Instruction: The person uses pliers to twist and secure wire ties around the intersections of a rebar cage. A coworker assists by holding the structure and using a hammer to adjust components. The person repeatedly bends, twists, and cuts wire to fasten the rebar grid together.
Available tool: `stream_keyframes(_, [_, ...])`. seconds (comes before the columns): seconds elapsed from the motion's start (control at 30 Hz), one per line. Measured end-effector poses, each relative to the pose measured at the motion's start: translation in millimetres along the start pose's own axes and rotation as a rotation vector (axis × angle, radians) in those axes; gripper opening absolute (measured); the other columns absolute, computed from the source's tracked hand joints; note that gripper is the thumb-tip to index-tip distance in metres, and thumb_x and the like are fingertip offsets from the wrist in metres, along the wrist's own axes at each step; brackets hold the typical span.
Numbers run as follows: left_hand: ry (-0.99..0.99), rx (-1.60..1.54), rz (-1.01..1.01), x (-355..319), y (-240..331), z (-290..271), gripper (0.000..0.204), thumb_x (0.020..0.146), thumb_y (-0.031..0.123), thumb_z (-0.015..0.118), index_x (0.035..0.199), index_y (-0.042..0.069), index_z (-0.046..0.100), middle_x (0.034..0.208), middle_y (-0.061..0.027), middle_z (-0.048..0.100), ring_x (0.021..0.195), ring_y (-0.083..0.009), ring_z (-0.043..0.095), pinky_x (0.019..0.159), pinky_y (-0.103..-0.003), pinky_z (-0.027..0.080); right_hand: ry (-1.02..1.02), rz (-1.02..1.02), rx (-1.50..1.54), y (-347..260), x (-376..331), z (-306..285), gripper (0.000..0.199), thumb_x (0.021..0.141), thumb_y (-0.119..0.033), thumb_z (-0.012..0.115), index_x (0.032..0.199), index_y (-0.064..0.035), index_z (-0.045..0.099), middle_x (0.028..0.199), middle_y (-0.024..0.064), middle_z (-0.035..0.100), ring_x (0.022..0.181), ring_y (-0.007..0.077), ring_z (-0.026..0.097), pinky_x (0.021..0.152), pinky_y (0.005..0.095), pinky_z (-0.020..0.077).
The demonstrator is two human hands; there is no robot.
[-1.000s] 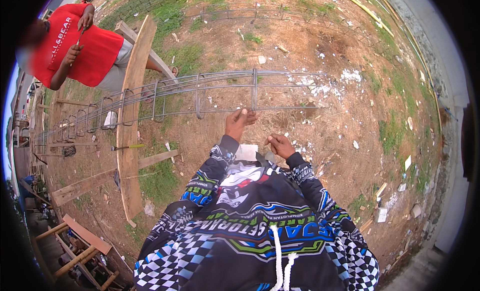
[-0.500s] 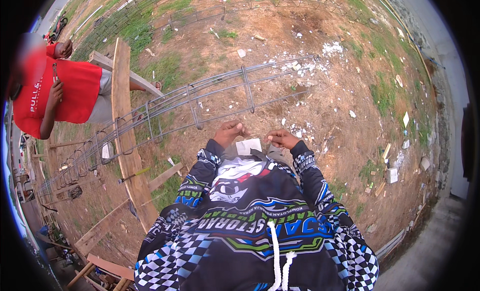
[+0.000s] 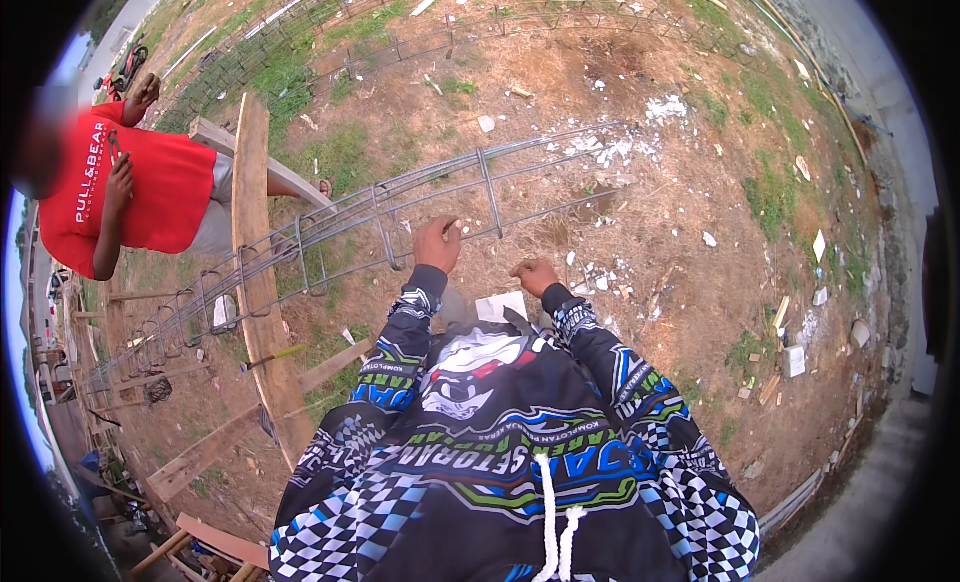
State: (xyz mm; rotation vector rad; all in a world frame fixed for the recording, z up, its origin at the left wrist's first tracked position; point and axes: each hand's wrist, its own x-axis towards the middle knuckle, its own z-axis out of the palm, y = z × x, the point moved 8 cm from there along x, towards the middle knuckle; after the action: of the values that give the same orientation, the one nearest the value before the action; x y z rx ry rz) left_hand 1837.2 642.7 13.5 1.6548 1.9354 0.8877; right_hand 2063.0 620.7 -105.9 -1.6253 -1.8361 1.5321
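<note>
A long rebar cage (image 3: 432,214) of thin steel bars with rectangular stirrups runs from the lower left to the upper middle. My left hand (image 3: 437,244) is at the cage's near lower bar, between two stirrups, its fingers curled in. Whether it touches the bar I cannot tell. To the right and a little nearer, my right hand (image 3: 536,275) is closed in a pinch, apart from the cage. Anything in either hand is too thin or hidden to make out. Below them, a white flat piece (image 3: 500,308) shows just beyond my shirt.
A wooden plank (image 3: 257,182) on a timber frame supports the cage at left, with a yellow-handled tool (image 3: 275,357) on it. A person in a red shirt (image 3: 150,187) stands beyond, holding a tool. White rubble (image 3: 665,110) litters the ground, and a wall runs along the right.
My left hand has moved forward and left, up to the cage bar. My right hand has shifted slightly left, and the hands are farther apart. The person in red shows slightly farther right.
</note>
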Motion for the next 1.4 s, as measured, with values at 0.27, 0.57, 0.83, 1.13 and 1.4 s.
stream_keyframes(0.27, [-0.178,0.171,-0.194,27,-25,37,0.032,0.085,0.035,0.063,0.094,0.005,0.072,0.081,-0.0172,0.069,0.078,-0.0315,0.067,0.074,-0.039,0.051,0.281,0.001,0.184,-28,3,5,0.025,0.092,-0.025,0.052,0.098,-0.0037,0.064,0.071,0.0141,0.065,0.069,0.0226,0.065,0.065,0.0350,0.0491])
stream_keyframes(0.57, [-0.636,-0.280,-0.436,32,-21,95,0.041,0.089,0.035,0.063,0.087,-0.005,0.072,0.080,-0.0138,0.071,0.064,-0.0197,0.070,0.054,-0.030,0.053,0.309,-0.044,0.481,-7,-15,20,0.017,0.097,-0.019,0.048,0.107,-0.0063,0.056,0.062,0.0058,0.062,0.056,0.0135,0.056,0.056,0.0318,0.0444])
stream_keyframes(0.83, [-0.351,-0.117,-0.035,40,16,59,0.043,0.086,0.039,0.065,0.090,-0.003,0.072,0.080,-0.0129,0.071,0.059,-0.0166,0.066,0.050,-0.029,0.050,0.272,0.032,0.560,-6,-22,30,0.020,0.097,-0.020,0.048,0.111,-0.0077,0.055,0.066,0.0059,0.065,0.056,0.0148,0.057,0.055,0.0321,0.0455])
stream_keyframes(1.13, [-0.509,-0.569,-0.719,-16,-3,81,0.034,0.086,0.036,0.065,0.095,0.003,0.068,0.085,-0.0068,0.070,0.058,-0.0119,0.057,0.049,-0.026,0.043,0.349,-0.018,0.420,-4,-19,24,0.022,0.098,-0.021,0.047,0.111,-0.0043,0.054,0.070,0.0082,0.064,0.054,0.0119,0.056,0.052,0.0275,0.0473])
stream_keyframes(1.4, [-0.490,-0.972,-0.950,-36,-20,109,0.040,0.088,0.040,0.065,0.109,0.006,0.061,0.094,-0.0024,0.065,0.065,-0.0085,0.050,0.052,-0.020,0.042,0.348,-0.034,0.335,-10,-21,23,0.021,0.098,-0.020,0.048,0.109,-0.0047,0.056,0.070,0.0080,0.065,0.055,0.0135,0.058,0.054,0.0287,0.0478])
